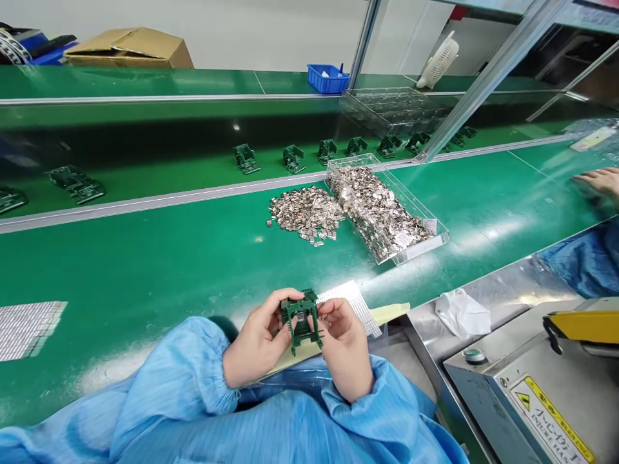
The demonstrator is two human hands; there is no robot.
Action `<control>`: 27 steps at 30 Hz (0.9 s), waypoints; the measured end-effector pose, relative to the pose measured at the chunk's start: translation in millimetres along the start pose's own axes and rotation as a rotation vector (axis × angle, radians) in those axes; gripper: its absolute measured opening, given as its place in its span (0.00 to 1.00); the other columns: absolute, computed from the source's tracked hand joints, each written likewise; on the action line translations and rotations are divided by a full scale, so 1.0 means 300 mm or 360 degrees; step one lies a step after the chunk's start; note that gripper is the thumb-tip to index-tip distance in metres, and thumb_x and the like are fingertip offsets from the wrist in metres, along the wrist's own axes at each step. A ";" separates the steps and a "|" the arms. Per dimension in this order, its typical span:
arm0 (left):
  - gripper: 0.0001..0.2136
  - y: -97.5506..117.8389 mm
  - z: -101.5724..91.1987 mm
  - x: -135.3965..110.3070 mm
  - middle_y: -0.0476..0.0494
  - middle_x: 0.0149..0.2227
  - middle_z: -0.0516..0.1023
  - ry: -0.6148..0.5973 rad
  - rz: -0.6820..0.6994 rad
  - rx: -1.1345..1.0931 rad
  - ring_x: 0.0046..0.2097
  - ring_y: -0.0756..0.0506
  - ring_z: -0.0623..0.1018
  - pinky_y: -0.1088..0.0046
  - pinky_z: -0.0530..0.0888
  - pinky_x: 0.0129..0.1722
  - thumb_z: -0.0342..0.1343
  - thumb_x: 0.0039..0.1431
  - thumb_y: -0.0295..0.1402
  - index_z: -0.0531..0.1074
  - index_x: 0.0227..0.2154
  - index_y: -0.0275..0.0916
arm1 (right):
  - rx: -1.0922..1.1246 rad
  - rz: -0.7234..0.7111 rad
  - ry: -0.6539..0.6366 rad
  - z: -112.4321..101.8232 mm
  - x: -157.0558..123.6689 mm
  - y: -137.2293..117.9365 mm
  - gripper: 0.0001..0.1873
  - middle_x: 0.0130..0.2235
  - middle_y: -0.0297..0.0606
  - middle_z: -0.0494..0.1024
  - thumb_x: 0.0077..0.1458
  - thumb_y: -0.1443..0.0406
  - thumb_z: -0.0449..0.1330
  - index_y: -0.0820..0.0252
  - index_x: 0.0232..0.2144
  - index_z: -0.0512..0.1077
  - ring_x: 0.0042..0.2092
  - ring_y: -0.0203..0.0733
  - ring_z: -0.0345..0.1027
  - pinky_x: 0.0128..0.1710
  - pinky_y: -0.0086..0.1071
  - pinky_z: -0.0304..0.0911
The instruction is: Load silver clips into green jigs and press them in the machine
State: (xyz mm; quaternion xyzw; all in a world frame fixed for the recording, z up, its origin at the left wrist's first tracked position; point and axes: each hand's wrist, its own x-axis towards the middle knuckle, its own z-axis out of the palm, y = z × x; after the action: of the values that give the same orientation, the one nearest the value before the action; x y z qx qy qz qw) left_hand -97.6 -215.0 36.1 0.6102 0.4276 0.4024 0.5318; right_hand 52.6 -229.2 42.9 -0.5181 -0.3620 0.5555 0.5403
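Note:
A green circuit board assembly (305, 306) with an open frame shape is held up between both hands, just above the front edge of the bench. My left hand (256, 338) grips its left side, thumb at the front. My right hand (345, 345) closes on its right side, fingers bent near the board's edge; whether a small part is pinched there too, I cannot make out. Beneath and behind the hands lie a sheet of silvery strips (355, 303) and a pale yellow sheet (389, 314).
A pile of small metal parts (308, 211) lies beside a clear tray (413, 254) full of them. Several green boards (246, 159) stand on the belt behind a metal rail. At right are a machine (483, 386), a white crumpled cloth (463, 314) and another person's hand (599, 180).

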 end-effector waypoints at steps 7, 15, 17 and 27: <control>0.12 0.031 0.055 -0.027 0.45 0.38 0.76 -0.0101 0.0074 0.0072 0.35 0.48 0.76 0.77 0.73 0.34 0.53 0.62 0.36 0.66 0.48 0.42 | 0.0211 -0.0027 0.0068 -0.043 -0.070 0.006 0.22 0.24 0.28 0.64 0.43 0.60 0.69 0.56 0.23 0.56 0.26 0.33 0.56 0.25 0.26 0.57; 0.12 0.038 0.128 -0.051 0.48 0.31 0.76 -0.0414 0.0117 0.0150 0.28 0.50 0.74 0.78 0.71 0.26 0.53 0.61 0.33 0.67 0.47 0.42 | 0.0267 -0.0100 0.0334 -0.122 -0.189 0.048 0.19 0.26 0.29 0.67 0.44 0.60 0.69 0.56 0.26 0.61 0.27 0.34 0.60 0.27 0.26 0.60; 0.11 0.035 0.135 -0.035 0.47 0.33 0.76 -0.0404 0.0139 0.0127 0.29 0.50 0.74 0.77 0.72 0.27 0.54 0.60 0.34 0.68 0.46 0.42 | 0.0187 -0.0113 0.0412 -0.154 -0.220 0.075 0.16 0.27 0.30 0.69 0.47 0.58 0.68 0.56 0.28 0.64 0.28 0.35 0.62 0.28 0.27 0.62; 0.19 -0.008 0.236 0.238 0.44 0.39 0.75 -0.0077 0.0272 -0.0182 0.39 0.46 0.76 0.70 0.75 0.42 0.62 0.52 0.42 0.65 0.42 0.38 | -0.0233 -0.0068 0.0621 -0.271 -0.152 0.219 0.27 0.29 0.40 0.77 0.55 0.42 0.56 0.61 0.34 0.73 0.31 0.41 0.70 0.32 0.35 0.67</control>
State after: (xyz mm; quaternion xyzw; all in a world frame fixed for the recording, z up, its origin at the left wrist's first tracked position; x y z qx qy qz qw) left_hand -8.6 -168.7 28.4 0.6225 0.3375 0.4552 0.5397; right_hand 110.9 -296.6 -28.3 -0.6460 -0.3008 0.4052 0.5727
